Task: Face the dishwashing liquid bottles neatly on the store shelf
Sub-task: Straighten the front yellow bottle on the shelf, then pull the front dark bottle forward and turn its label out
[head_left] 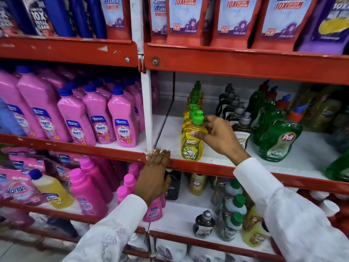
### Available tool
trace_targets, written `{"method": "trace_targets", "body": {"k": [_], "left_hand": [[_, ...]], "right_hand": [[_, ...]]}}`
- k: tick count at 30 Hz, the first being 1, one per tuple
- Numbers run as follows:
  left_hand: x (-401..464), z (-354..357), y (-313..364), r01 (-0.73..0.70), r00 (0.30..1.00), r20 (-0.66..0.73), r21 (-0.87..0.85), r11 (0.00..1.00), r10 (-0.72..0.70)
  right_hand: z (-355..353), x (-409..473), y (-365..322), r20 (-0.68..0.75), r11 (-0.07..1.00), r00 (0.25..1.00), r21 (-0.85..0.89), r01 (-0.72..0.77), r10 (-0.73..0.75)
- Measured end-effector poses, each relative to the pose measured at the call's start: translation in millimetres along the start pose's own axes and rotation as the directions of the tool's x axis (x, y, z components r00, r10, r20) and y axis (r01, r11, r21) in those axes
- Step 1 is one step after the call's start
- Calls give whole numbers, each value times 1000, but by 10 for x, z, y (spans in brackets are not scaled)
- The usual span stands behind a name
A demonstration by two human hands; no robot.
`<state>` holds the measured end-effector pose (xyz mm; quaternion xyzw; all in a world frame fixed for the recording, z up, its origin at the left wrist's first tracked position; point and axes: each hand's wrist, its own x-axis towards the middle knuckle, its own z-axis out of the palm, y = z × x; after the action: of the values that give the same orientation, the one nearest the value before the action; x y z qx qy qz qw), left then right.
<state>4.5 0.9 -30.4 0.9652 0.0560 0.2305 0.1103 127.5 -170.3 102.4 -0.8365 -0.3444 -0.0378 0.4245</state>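
Observation:
A yellow dish liquid bottle [191, 146] with a green cap stands at the front of the white middle shelf [213, 159], label facing out. My right hand [217, 136] grips its neck and shoulder. Behind it runs a row of several matching yellow bottles [195, 99]. To the right stand dark bottles with grey caps [242, 129] and green Pril bottles [279, 140]. My left hand [154, 174] rests flat, fingers apart, on the red shelf edge [198, 166], holding nothing.
Pink Shakti bottles [122, 125] fill the shelf section to the left, past a white upright [148, 110]. Bathroom cleaner pouches [234, 17] stand on the shelf above. Pink and mixed bottles [232, 214] crowd the shelf below. Bare shelf floor lies left of the yellow row.

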Motion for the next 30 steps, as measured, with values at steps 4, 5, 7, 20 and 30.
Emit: {"method": "trace_targets", "body": {"k": [4, 5, 7, 20, 30], "left_hand": [[-1, 5, 13, 5, 1000, 9, 12, 1000, -5], [-1, 3, 13, 8, 1000, 9, 15, 1000, -9], [-2, -6, 19, 17, 1000, 23, 29, 999, -17], [-72, 154, 517, 16, 1000, -15, 98, 995, -15], [-114, 211, 543, 35, 998, -54, -51, 998, -38]], "right_hand": [[99, 106, 65, 49, 998, 999, -64, 25, -22], [125, 113, 86, 67, 998, 998, -61, 19, -15], [138, 106, 107, 71, 999, 997, -50, 6, -2], [94, -710, 357, -297, 999, 955, 46, -4, 17], [841, -1588, 1407, 442, 904, 827, -390, -172, 348]]}}
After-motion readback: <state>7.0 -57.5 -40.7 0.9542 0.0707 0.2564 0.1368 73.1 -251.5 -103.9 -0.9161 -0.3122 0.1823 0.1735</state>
